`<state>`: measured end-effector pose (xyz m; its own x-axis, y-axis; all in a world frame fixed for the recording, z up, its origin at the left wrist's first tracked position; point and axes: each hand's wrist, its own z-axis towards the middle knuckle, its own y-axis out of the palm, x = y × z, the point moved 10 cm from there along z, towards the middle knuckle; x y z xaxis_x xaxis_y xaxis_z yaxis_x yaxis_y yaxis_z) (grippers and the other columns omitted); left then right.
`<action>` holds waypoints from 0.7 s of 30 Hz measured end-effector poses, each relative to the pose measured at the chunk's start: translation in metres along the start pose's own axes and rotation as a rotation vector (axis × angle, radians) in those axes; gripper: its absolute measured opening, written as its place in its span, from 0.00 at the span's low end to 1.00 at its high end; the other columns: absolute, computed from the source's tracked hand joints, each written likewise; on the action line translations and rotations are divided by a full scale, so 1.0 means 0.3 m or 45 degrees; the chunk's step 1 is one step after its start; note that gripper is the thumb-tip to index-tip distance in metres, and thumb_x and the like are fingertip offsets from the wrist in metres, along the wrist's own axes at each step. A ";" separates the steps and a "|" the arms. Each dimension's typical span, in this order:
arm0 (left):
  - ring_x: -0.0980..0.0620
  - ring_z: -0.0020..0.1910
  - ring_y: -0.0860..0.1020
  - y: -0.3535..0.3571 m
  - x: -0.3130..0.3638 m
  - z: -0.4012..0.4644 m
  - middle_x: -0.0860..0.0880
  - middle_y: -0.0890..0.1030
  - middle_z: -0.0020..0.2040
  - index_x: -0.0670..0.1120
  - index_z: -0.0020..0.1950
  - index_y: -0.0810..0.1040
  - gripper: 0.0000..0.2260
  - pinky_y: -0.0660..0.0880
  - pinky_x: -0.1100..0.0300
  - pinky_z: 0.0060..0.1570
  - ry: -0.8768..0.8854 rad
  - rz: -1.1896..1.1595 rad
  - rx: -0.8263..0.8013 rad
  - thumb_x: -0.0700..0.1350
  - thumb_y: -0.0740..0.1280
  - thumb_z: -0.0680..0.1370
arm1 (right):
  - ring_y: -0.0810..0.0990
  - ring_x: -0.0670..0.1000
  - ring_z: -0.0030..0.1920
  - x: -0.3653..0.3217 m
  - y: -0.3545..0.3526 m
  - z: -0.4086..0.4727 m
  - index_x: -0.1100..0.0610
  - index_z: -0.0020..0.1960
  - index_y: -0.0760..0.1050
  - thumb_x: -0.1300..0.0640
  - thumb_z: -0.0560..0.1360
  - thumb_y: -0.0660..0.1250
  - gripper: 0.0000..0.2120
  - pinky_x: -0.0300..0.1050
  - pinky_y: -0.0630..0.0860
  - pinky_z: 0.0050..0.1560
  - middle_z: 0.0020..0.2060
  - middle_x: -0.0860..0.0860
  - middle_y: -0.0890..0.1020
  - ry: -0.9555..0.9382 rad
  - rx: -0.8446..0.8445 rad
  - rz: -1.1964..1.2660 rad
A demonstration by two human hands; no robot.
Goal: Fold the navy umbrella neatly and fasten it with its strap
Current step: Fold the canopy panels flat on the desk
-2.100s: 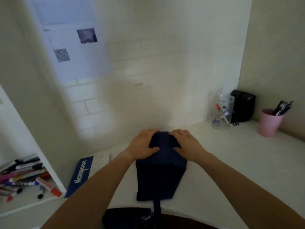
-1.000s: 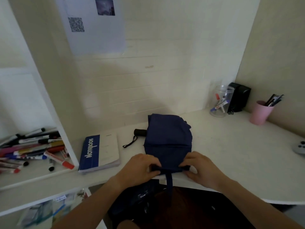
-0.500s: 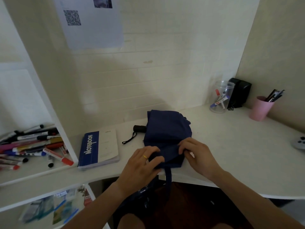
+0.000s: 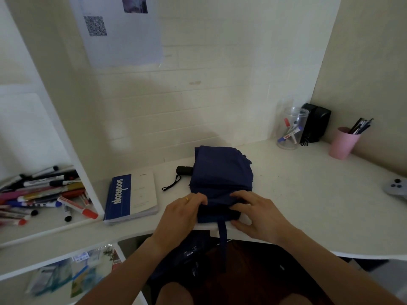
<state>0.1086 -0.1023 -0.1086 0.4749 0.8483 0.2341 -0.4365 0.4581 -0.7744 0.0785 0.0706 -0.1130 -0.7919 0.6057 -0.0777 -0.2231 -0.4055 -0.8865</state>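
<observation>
The navy umbrella [image 4: 222, 172] lies folded flat on the white desk [image 4: 308, 194], its near end at the desk's front edge. A black handle [image 4: 184, 170] with a wrist loop sticks out on its left side. The navy strap [image 4: 222, 238] hangs down over the desk edge from the near end. My left hand [image 4: 182, 214] grips the near left corner of the fabric. My right hand [image 4: 257, 214] holds the near right corner, fingers over the rolled edge. The fabric between both hands looks rolled over.
A blue and white notebook [image 4: 132, 194] lies left of the umbrella. Several markers [image 4: 44, 194] fill the left shelf. A clear jar [image 4: 291, 130], a black box [image 4: 316, 123] and a pink pen cup [image 4: 343, 143] stand at the back right. A grey controller [image 4: 396, 188] sits far right.
My hands left the umbrella's far end and came to its near edge. They have rolled the near fabric over, and the strap now hangs between them.
</observation>
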 end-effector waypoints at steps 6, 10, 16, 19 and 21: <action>0.50 0.62 0.77 0.050 0.074 -0.027 0.48 0.76 0.70 0.50 0.57 0.83 0.10 0.76 0.52 0.61 0.258 0.111 -0.144 0.51 0.68 0.79 | 0.81 0.50 0.53 -0.007 0.000 -0.010 0.51 0.48 0.83 0.53 0.74 0.69 0.05 0.45 0.81 0.43 0.61 0.51 0.79 -0.037 -0.027 -0.060; 0.53 0.61 0.78 0.039 0.093 -0.050 0.50 0.81 0.64 0.51 0.51 0.83 0.06 0.75 0.58 0.64 0.340 0.082 -0.138 0.50 0.69 0.79 | 0.78 0.51 0.55 -0.035 -0.031 -0.030 0.52 0.47 0.79 0.54 0.75 0.70 0.03 0.43 0.78 0.47 0.61 0.52 0.78 -0.082 0.031 -0.009; 0.54 0.52 0.82 0.029 0.110 -0.061 0.52 0.85 0.54 0.51 0.53 0.80 0.03 0.80 0.58 0.56 0.423 0.132 -0.134 0.47 0.68 0.80 | 0.77 0.51 0.54 -0.058 -0.041 -0.060 0.54 0.46 0.78 0.55 0.77 0.70 0.03 0.43 0.75 0.52 0.58 0.52 0.79 -0.107 0.108 0.012; 0.53 0.51 0.82 0.034 0.110 -0.071 0.51 0.84 0.54 0.50 0.59 0.77 0.10 0.79 0.57 0.56 0.429 0.096 -0.090 0.43 0.71 0.79 | 0.78 0.51 0.52 -0.070 -0.039 -0.075 0.54 0.46 0.79 0.56 0.77 0.70 0.02 0.44 0.75 0.50 0.55 0.51 0.80 -0.120 0.142 -0.031; 0.54 0.53 0.82 0.043 0.074 -0.075 0.52 0.84 0.57 0.52 0.67 0.71 0.20 0.78 0.58 0.58 0.276 -0.007 -0.136 0.48 0.72 0.78 | 0.78 0.51 0.52 -0.063 -0.030 -0.082 0.53 0.51 0.80 0.54 0.77 0.70 0.04 0.45 0.75 0.49 0.54 0.50 0.81 -0.090 0.147 -0.035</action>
<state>0.1309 -0.0835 -0.1265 0.6352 0.7637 0.1155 -0.3554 0.4218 -0.8341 0.1094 0.0797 -0.1150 -0.8217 0.5696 -0.0180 -0.3061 -0.4679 -0.8291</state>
